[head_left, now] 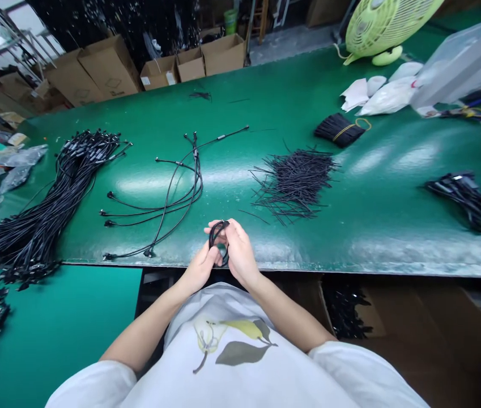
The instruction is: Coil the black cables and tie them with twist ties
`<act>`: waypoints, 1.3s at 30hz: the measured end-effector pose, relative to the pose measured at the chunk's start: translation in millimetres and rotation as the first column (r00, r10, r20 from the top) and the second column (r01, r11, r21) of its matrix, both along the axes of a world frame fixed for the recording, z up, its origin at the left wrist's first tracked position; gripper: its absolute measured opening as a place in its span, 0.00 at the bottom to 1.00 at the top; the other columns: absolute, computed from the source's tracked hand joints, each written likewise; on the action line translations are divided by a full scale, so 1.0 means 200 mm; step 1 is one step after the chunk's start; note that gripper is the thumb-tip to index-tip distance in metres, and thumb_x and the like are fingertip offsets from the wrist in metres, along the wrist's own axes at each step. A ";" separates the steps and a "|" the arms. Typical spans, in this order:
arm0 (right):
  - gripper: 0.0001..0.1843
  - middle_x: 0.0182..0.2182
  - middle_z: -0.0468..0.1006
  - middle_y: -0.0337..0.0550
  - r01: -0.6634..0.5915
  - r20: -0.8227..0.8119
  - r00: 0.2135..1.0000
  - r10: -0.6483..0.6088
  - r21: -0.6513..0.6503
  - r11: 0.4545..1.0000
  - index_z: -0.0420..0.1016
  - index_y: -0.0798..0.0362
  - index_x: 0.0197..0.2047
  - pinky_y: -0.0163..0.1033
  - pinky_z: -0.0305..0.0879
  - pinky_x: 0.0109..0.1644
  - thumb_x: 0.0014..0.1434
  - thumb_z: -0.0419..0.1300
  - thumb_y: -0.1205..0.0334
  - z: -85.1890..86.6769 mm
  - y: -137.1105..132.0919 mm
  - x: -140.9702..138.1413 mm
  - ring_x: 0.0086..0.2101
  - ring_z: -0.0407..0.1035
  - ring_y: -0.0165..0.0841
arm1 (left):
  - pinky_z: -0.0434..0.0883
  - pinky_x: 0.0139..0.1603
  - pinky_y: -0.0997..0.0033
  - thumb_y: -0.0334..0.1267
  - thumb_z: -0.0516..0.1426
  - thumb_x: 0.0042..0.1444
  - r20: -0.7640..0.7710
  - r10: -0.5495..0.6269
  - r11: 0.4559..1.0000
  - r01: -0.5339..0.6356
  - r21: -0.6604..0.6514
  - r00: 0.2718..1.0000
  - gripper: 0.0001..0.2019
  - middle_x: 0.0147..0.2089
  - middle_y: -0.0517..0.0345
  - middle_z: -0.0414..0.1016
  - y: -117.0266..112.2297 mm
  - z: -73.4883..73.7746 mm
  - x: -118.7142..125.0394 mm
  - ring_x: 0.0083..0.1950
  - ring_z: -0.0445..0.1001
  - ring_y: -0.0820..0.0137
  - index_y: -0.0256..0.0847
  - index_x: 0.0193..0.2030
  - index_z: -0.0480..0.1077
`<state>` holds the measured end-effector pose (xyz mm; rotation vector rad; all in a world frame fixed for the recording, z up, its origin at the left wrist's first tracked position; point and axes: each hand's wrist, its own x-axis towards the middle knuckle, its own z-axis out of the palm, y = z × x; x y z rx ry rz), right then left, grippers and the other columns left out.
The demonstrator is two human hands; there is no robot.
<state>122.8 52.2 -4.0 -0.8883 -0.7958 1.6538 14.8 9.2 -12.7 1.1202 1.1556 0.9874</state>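
A black cable (212, 237), coiled into a small loop, is held between my two hands at the table's front edge. My left hand (204, 258) closes on the loop's left side. Around its right side my right hand (240, 249) is closed, fingers near the top of the coil. Several loose black cables (172, 198) with plugs on their ends lie just beyond, to the left. A heap of short black ties (302, 178) lies to the right of my hands.
A thick bundle of black cables (64, 187) lies at left. At right are a banded bundle of black ties (339, 130) and a stack of coiled cables (472, 201). A green fan (387, 25) stands at the back right. Cardboard boxes (110, 68) stand behind the green table (376, 192).
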 end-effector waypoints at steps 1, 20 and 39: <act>0.21 0.39 0.76 0.45 -0.009 0.019 1.000 0.008 0.002 1.000 0.69 0.51 0.38 0.31 0.65 0.26 0.61 0.54 0.40 0.00 0.00 0.01 0.37 0.73 0.34 | 0.61 0.40 0.68 0.55 0.53 0.61 -0.049 -0.009 1.000 0.009 0.009 0.999 0.26 0.29 0.61 0.64 0.00 -0.01 0.00 0.33 0.63 0.69 0.37 0.57 0.67; 0.21 0.31 0.62 0.34 -0.418 -0.312 0.879 0.361 -0.141 0.897 0.66 0.50 0.43 0.31 0.58 0.26 0.58 0.60 0.42 0.07 0.04 0.22 0.24 0.59 0.23 | 0.68 0.28 0.70 0.55 0.61 0.54 0.621 -0.004 0.816 0.361 -0.451 0.784 0.20 0.26 0.64 0.60 -0.11 0.08 0.15 0.25 0.64 0.74 0.38 0.36 0.66; 0.21 0.23 0.68 0.40 -0.933 0.784 0.339 -0.519 0.353 -0.077 0.70 0.54 0.30 0.39 0.51 0.30 0.71 0.45 0.54 0.01 0.13 0.57 0.24 0.58 0.31 | 0.63 0.28 0.74 0.54 0.56 0.59 0.419 -0.416 0.725 0.572 -0.384 0.807 0.19 0.31 0.60 0.65 0.03 0.12 0.07 0.28 0.66 0.74 0.39 0.43 0.64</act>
